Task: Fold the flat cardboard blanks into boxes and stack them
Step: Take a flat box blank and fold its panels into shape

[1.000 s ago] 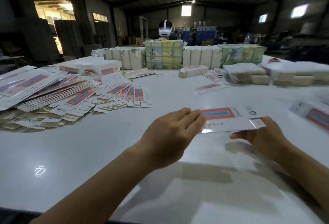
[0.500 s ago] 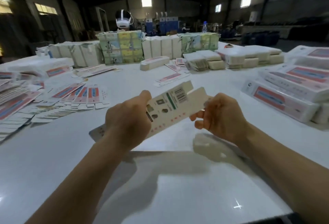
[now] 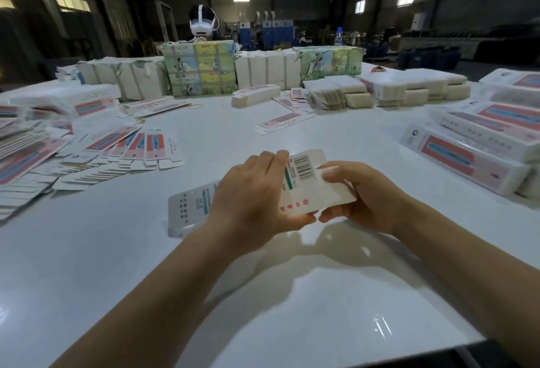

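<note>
Since the earlier frame, the flat white printed cardboard blank [image 3: 304, 185] is tilting lower, held just above the glossy white desk [image 3: 117, 250]. The left hand [image 3: 257, 201] is gripping its middle; the right hand [image 3: 365, 195] is pinching its barcode end. Thin, slick card is risking a crooked crease if pressed off the scoreline.

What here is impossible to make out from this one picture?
Head view only:
- Middle of the held blank: covered by the left hand.
- Its right end: wrapped by the right hand.
- Its small print: blurred.
- Flat blanks at left: cut off by the frame edge.
</note>
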Demonstrator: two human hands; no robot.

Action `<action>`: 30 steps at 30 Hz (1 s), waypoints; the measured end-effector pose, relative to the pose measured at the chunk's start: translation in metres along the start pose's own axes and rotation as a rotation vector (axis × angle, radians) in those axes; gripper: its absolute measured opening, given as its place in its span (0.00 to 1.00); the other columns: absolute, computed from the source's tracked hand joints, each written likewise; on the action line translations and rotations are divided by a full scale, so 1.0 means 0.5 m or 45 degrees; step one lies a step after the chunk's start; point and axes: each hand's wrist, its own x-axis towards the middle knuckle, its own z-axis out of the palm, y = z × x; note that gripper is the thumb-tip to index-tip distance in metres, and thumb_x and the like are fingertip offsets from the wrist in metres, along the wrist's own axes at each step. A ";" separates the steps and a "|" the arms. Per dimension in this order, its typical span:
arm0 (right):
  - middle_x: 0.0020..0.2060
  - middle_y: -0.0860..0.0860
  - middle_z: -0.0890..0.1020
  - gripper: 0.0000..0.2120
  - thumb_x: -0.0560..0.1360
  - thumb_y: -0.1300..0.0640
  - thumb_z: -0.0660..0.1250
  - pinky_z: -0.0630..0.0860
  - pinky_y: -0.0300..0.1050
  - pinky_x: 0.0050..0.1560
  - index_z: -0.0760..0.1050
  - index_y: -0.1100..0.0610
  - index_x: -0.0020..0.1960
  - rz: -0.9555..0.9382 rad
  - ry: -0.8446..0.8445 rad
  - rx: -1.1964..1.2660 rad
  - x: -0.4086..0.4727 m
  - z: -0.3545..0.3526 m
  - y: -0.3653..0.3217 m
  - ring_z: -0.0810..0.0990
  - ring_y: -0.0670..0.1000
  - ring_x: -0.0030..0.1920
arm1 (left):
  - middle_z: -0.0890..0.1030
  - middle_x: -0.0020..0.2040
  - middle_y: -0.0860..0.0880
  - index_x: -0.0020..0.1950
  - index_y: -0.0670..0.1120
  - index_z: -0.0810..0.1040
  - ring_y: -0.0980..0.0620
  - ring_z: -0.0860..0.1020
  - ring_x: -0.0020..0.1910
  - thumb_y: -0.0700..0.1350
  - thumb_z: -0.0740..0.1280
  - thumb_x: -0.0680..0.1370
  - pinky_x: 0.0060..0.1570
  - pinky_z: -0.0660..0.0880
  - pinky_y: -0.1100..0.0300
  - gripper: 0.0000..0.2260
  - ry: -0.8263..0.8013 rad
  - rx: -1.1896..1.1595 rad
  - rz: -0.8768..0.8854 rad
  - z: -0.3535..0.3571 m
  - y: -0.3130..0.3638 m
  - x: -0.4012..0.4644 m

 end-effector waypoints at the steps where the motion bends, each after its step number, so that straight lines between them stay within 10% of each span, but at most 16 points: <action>1: 0.43 0.61 0.83 0.16 0.66 0.59 0.64 0.78 0.43 0.26 0.80 0.63 0.51 0.014 -0.022 0.008 -0.002 0.000 -0.002 0.83 0.55 0.37 | 0.77 0.52 0.46 0.68 0.41 0.69 0.48 0.74 0.45 0.67 0.69 0.66 0.38 0.68 0.61 0.40 0.054 -0.010 0.039 -0.006 0.001 -0.001; 17: 0.24 0.55 0.77 0.16 0.76 0.67 0.61 0.67 0.35 0.19 0.83 0.58 0.35 0.149 0.069 -0.372 -0.012 0.010 -0.004 0.73 0.48 0.20 | 0.82 0.37 0.47 0.47 0.42 0.81 0.44 0.79 0.31 0.56 0.79 0.61 0.26 0.71 0.58 0.23 0.016 0.213 0.199 -0.020 0.029 -0.014; 23: 0.40 0.60 0.83 0.20 0.75 0.69 0.59 0.75 0.40 0.25 0.74 0.55 0.63 0.082 0.034 -0.061 -0.011 0.004 -0.015 0.80 0.52 0.32 | 0.82 0.36 0.46 0.48 0.40 0.82 0.44 0.80 0.30 0.47 0.77 0.68 0.23 0.72 0.58 0.15 0.195 0.195 0.211 -0.017 0.043 -0.005; 30: 0.47 0.57 0.78 0.27 0.68 0.62 0.62 0.75 0.41 0.27 0.68 0.56 0.67 -0.031 0.177 0.319 -0.018 -0.006 -0.032 0.80 0.53 0.32 | 0.80 0.42 0.42 0.55 0.37 0.77 0.41 0.78 0.37 0.65 0.68 0.66 0.34 0.72 0.53 0.33 0.108 0.305 -0.047 -0.018 -0.009 -0.011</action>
